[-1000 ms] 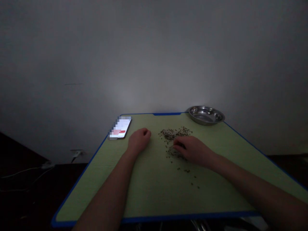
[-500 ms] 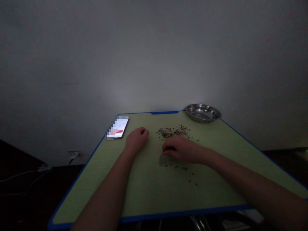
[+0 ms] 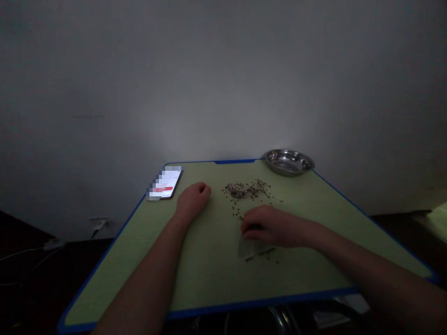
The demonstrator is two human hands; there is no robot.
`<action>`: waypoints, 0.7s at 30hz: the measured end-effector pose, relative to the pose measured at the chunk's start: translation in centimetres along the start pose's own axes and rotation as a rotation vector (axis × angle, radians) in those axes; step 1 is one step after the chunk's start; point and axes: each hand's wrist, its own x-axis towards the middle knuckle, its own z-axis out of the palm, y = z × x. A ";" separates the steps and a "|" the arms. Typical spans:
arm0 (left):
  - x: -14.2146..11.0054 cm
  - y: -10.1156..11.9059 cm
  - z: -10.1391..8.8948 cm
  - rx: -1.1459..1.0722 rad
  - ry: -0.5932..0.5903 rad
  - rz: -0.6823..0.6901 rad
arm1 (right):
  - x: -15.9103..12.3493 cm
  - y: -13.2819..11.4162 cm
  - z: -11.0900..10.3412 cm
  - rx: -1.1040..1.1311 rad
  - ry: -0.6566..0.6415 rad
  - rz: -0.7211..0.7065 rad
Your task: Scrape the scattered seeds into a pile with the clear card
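My right hand pinches a clear, thin sheet-like piece whose lower edge meets the table; its exact kind is hard to make out in the dim light. A few small dark seeds or beans lie along that edge. Beyond the hand spreads a loose pile of dark seeds or beans mixed with pale grains, with stray ones trailing toward my fingers. My left hand rests on the table left of the pile, fingers curled into a loose fist, with nothing showing in it.
A pale green table with a blue rim stands against a grey wall. At its back right corner sits a shallow metal bowl. A phone with a lit screen lies at the left edge. Cables hang at the lower left.
My right hand has drawn the clear piece toward the near table edge, and stray seeds now show behind it. My left hand stays at rest. The view has shifted slightly.
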 end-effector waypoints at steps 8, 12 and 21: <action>-0.2 0.3 -0.4 0.005 -0.011 -0.008 | -1.0 0.3 -0.6 0.019 0.055 0.057; -0.2 0.4 -0.5 0.013 -0.013 -0.008 | -0.7 -0.1 -0.1 0.002 0.063 0.085; -0.2 0.3 -0.4 -0.010 0.001 0.002 | -1.3 -1.0 0.1 0.064 0.045 0.082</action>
